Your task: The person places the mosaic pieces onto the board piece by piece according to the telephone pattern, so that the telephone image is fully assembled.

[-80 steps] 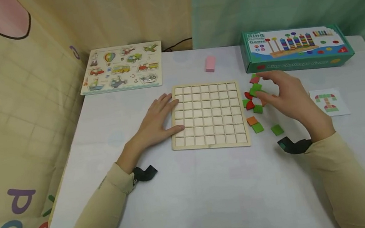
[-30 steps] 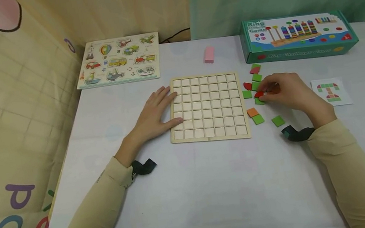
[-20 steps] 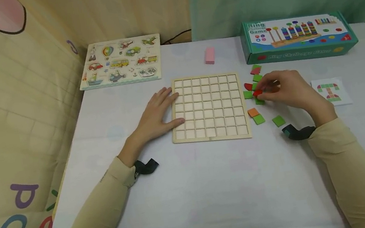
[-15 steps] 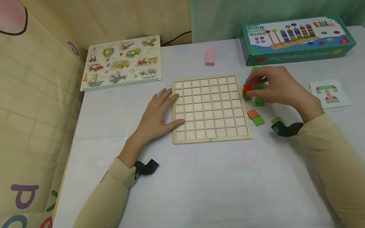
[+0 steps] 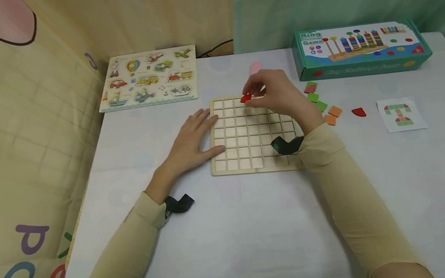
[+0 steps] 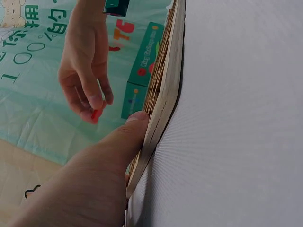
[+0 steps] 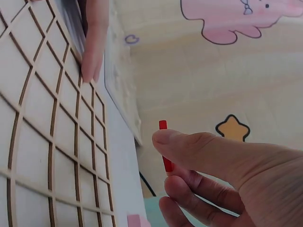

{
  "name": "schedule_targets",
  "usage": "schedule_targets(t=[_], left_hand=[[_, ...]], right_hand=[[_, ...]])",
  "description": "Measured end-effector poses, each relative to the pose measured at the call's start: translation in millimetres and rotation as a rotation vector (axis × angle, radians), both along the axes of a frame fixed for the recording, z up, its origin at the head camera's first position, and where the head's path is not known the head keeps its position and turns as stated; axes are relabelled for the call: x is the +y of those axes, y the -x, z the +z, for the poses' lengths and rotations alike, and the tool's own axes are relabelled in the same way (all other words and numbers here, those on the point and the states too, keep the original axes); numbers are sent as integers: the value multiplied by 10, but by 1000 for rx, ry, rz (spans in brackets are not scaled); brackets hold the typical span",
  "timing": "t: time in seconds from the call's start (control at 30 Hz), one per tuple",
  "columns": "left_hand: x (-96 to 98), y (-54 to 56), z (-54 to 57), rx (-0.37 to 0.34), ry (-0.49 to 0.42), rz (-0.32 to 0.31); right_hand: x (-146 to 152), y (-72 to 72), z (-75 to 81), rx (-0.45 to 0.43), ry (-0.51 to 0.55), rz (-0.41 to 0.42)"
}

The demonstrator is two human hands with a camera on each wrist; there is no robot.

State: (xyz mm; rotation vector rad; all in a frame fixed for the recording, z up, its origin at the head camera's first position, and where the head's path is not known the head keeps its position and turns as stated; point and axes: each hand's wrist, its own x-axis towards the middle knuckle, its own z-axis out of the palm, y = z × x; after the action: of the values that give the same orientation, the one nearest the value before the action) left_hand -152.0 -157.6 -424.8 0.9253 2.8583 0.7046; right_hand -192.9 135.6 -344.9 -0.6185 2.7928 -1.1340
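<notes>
A square wooden grid board (image 5: pixel 242 141) lies on the white table. On its left edge rests my left hand (image 5: pixel 189 143), fingers spread and thumb (image 6: pixel 132 127) over the rim. My right hand (image 5: pixel 278 93) is above the far part of the board, pinching a small red tile (image 5: pixel 246 98) with a curved edge between thumb and fingertips. Seen from the right wrist, the red tile (image 7: pixel 166 158) is edge-on and raised off the grid. No pieces show in the visible squares; my right hand and wrist cover some of them.
Right of the board lie loose green tiles (image 5: pixel 313 97), orange tiles (image 5: pixel 335 111) and a red tile (image 5: pixel 358 112). Farther right is a pattern card (image 5: pixel 402 114). A pink block (image 5: pixel 255 67), a vehicle puzzle (image 5: pixel 146 81) and a green game box (image 5: pixel 362 71) stand along the back.
My right hand picked the red tile from the pile on the right and moved left with it, over the board's far edge. My left hand has stayed on the board.
</notes>
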Motion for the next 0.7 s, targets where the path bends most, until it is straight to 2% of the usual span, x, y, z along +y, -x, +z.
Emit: schedule_targets(t=[0.27, 0.53, 0.7], left_hand=[[-1, 7, -5, 1, -5, -4], [21, 16, 3, 10, 12, -6], [0, 1, 10, 1, 19, 2]], right_hand=[[-356, 78, -180, -51, 10, 13], [-334, 82, -429, -65, 64, -46], [-358, 87, -495, -63, 134, -27]])
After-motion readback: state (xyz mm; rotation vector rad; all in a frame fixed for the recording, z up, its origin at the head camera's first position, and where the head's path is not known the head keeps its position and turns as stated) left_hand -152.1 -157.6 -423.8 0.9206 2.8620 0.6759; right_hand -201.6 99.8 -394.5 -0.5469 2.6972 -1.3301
